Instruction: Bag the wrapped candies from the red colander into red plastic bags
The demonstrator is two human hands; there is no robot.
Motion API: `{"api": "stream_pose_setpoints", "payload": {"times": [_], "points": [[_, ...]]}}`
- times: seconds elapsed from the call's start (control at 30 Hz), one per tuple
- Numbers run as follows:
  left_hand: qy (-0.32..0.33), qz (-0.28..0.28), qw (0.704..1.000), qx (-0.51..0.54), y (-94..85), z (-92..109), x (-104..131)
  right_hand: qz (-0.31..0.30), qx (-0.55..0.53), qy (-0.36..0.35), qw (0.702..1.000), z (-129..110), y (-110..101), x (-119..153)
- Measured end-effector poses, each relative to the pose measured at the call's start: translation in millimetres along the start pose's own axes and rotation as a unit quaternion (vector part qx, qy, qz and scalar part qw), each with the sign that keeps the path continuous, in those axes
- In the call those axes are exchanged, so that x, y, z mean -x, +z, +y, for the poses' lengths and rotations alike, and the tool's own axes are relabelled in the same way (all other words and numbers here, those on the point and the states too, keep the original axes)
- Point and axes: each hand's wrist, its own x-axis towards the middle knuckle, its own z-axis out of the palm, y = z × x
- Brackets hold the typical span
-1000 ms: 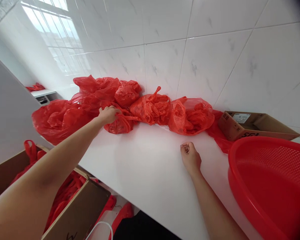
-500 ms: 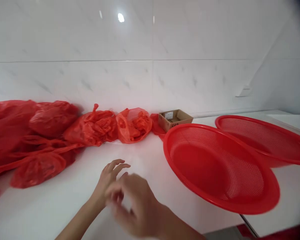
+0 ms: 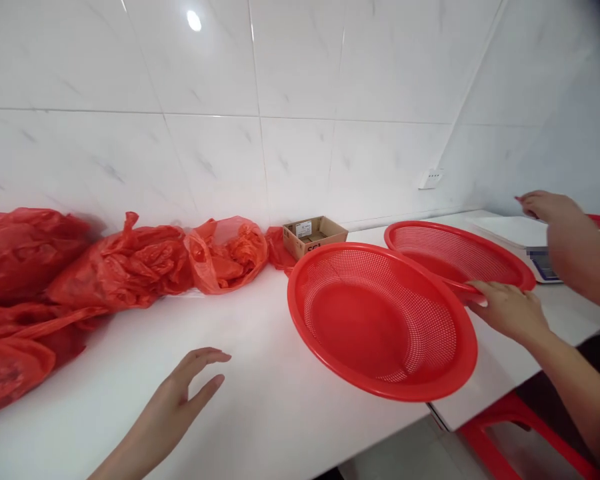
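Observation:
My left hand [image 3: 173, 400] hovers over the white table [image 3: 260, 413], fingers curved and apart, with nothing in it. At the right, my right hand [image 3: 510, 310] is closed on a red rim between two round red plastic baskets. Which basket that rim belongs to is hard to tell. The front basket [image 3: 360, 327] is large, with perforated sides, and lies near the table's front edge. Behind it and to the right is the other red basket [image 3: 450, 250]. My right thumb is under the rim and the fingers are over it.
Along the wall at left lie several red plastic bags [image 3: 145, 267]. A small cardboard box [image 3: 315, 235] stands behind the front basket. At far right another person's hand [image 3: 547, 203] is above a device with a display [image 3: 545, 265]. A red stool [image 3: 510, 417] stands below.
The view has turned right. My right hand has gone from beside my left hand to the red rim at right and closed on it. The other person's arm has come into view.

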Motion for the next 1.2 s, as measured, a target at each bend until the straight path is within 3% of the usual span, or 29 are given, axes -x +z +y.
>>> {"api": "stream_pose_setpoints", "payload": {"times": [0.07, 0.23, 0.4, 0.57, 0.73, 0.83, 0.93, 1.07, 1.13, 1.2], "points": [[-0.015, -0.049, 0.996, 0.067, 11.8, 18, -1, -0.040, 0.034, -0.049, 0.997, 11, 11, 7], [-0.064, -0.196, 0.960, 0.190, 36.6, 66, -4, -0.028, 0.034, -0.045, 0.998, 12, 20, 3], [-0.065, -0.228, 0.943, 0.235, 48.1, 96, -7, -0.030, 0.010, -0.052, 0.998, 13, 26, -1], [-0.073, -0.246, 0.923, 0.286, 56.1, 106, -3, -0.001, 0.007, -0.061, 0.998, 9, 21, -7], [-0.080, -0.266, 0.887, 0.368, 62.9, 120, 0, 0.052, 0.014, -0.073, 0.996, 1, -6, -25], [-0.078, -0.272, 0.868, 0.409, 75.6, 137, -12, 0.109, 0.002, -0.140, 0.984, -14, -32, -26], [-0.057, -0.304, 0.846, 0.434, 102.6, 156, -34, 0.180, -0.031, -0.243, 0.953, -45, -63, -12], [-0.018, -0.368, 0.844, 0.390, 139.7, 176, -53, 0.191, -0.104, -0.333, 0.918, -99, -103, 19], [-0.013, -0.398, 0.843, 0.361, 146.0, 177, -50, 0.170, -0.148, -0.361, 0.905, -123, -116, 37], [-0.008, -0.407, 0.848, 0.339, 141.4, 169, -41, 0.148, -0.185, -0.389, 0.890, -142, -124, 55]]}}
